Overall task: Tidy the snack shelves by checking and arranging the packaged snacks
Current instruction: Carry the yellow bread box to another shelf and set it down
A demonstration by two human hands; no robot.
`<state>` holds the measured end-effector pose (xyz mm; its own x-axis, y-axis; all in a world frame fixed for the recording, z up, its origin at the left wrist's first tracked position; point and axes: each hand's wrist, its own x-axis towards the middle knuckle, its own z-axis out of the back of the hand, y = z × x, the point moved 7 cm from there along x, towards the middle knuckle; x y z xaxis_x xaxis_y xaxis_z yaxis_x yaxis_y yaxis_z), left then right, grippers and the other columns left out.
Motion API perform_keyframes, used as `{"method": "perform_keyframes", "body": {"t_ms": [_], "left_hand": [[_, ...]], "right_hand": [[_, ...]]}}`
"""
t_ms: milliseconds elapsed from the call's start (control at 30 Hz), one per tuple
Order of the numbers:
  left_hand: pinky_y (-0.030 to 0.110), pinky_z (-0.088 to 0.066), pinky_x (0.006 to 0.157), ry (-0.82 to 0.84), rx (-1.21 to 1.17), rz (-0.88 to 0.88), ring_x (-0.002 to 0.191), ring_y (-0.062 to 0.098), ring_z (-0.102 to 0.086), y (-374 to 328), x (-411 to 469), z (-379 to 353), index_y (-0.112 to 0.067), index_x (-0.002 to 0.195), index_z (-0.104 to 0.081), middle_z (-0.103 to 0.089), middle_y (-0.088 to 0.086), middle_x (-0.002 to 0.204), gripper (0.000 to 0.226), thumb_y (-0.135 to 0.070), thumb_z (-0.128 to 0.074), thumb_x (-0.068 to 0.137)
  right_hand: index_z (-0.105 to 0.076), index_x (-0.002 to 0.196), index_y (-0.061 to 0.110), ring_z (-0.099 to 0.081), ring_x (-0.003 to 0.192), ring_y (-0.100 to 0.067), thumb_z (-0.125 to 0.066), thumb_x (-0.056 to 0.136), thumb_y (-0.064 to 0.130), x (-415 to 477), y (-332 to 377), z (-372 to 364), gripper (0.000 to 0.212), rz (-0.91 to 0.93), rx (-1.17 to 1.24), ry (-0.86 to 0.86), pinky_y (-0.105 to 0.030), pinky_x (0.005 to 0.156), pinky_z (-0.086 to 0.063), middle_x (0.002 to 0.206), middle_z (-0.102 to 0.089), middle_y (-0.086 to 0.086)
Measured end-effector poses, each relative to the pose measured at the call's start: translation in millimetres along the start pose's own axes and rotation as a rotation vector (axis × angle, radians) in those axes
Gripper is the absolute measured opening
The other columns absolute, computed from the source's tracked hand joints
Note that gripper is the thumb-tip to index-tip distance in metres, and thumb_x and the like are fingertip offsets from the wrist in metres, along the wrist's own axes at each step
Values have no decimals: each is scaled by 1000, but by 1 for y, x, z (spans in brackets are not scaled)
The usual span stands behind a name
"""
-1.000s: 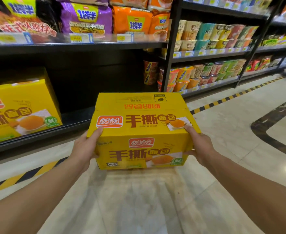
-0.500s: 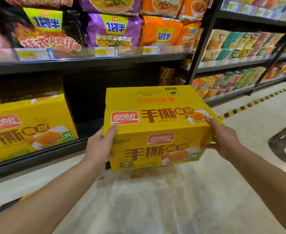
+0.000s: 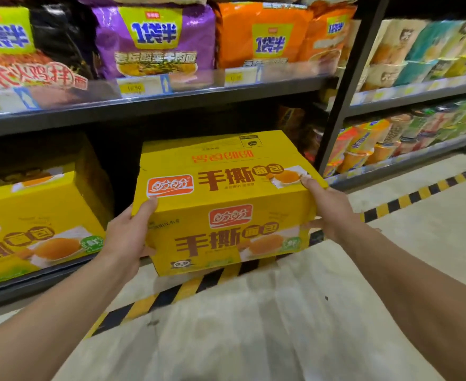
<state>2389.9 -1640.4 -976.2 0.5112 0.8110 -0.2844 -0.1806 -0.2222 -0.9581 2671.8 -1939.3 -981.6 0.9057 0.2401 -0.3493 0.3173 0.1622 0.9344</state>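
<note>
Your left hand [image 3: 126, 239], right hand [image 3: 333, 213] grip ends of yellow bread carton [image 3: 226, 215], thumbs atop: level for bottom shelf [image 3: 47, 277] gap.

The one camera is riding on the person's head and is looking forward and down along both arms [image 3: 61, 312]; it is sitting close to the yellow box [image 3: 226, 215] in the middle; the shelves [image 3: 171, 105] are rising just behind, and the floor [image 3: 281, 325] is filling the bottom.
</note>
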Motion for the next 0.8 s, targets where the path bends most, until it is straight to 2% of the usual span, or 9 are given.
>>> {"method": "perform_keyframes", "body": {"t_ms": [100,233,300,400,467,600,700,800], "left_hand": [[60,-56,94,-8,48,15,108,24,-70,7,15,-10,-42,113,-66,-73,-9,116,18,-54,-62,100],[66,-48,106,-33,86,0,119,27,-65,1,31,-30,-48,121,-63,-70,-7,130,35,-64,-65,90],[64,-45,109,-63,110,-15,120,25,-61,-2,39,-42,-48,127,-60,-68,-10,128,51,-65,-71,80],[54,-46,103,-130,183,-38,114,22,-59,-5,47,-55,-40,131,-58,-68,-15,111,66,-60,-77,71],[48,-47,97,-155,180,-50,111,22,-62,-8,53,-62,-37,132,-59,-69,-14,110,67,-57,-77,70],[46,-50,95,-191,168,-82,110,21,-67,-15,74,-65,-37,135,-60,-72,-8,121,73,-59,-77,68],[50,-51,102,-201,178,-88,115,24,-67,-19,90,-64,-34,137,-60,-71,-5,128,76,-60,-77,67],[58,-48,109,-181,180,-83,122,28,-65,-22,106,-62,-35,139,-58,-70,-2,133,80,-61,-78,66]], "right_hand": [[-65,108,26,-68,100,-25,-74,89,59,36,6,-10,40,13,-44,67,-63,87,-61,109,-68,2],[-63,122,31,-69,105,-25,-72,87,65,79,18,-22,49,41,-68,194,-61,92,-60,116,-70,4],[-61,121,36,-68,104,-19,-72,86,62,97,25,-28,45,73,-98,284,-59,91,-60,118,-69,8],[-61,114,41,-70,99,-9,-74,91,50,117,38,-34,29,124,-149,365,-46,76,-64,114,-71,14],[-61,111,45,-70,93,-4,-74,92,47,131,46,-39,23,160,-164,392,-38,68,-63,110,-72,16],[-61,126,39,-70,103,-10,-77,88,51,156,54,-56,42,170,-147,398,-47,79,-64,118,-72,13],[-59,135,36,-70,108,-14,-77,86,51,166,60,-68,54,174,-132,406,-52,82,-63,123,-72,10],[-59,135,37,-70,112,-19,-78,86,52,175,65,-79,54,182,-135,404,-58,87,-62,127,-72,7]]}}
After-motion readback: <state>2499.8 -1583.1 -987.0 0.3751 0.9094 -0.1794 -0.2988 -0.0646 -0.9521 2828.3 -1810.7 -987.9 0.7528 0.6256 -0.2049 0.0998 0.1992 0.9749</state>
